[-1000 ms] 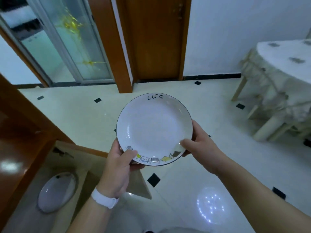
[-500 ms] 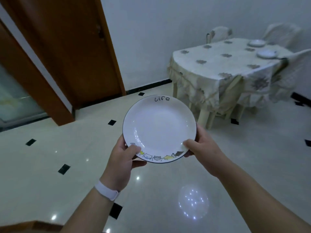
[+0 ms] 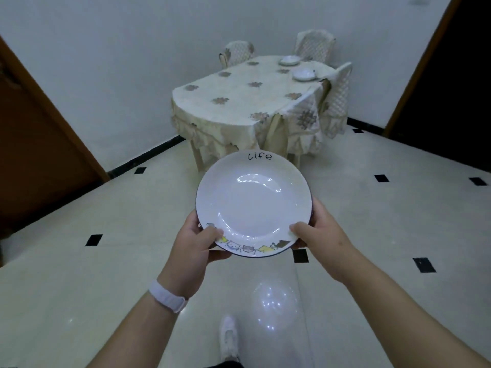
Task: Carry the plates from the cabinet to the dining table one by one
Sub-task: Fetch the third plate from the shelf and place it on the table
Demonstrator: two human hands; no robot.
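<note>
Turn's done: the dining tabletop [image 3: 239, 102] now sits dead ahead, cabinet gone from view. Left hand [image 3: 195, 247] and right hand [image 3: 322, 239] both clamp the "Life" plate [image 3: 253, 205] mid-air; two dishes [image 3: 303, 73] already wait there.

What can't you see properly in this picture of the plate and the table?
- Head view: the underside of the held plate is hidden by the plate itself, as are the fingers beneath it of the left hand and right hand.
- The two dishes on the dining table are too far and small to tell apart as plates or bowls.
- The cabinet is outside the frame.
- The table's legs are mostly covered by the tablecloth.
</note>
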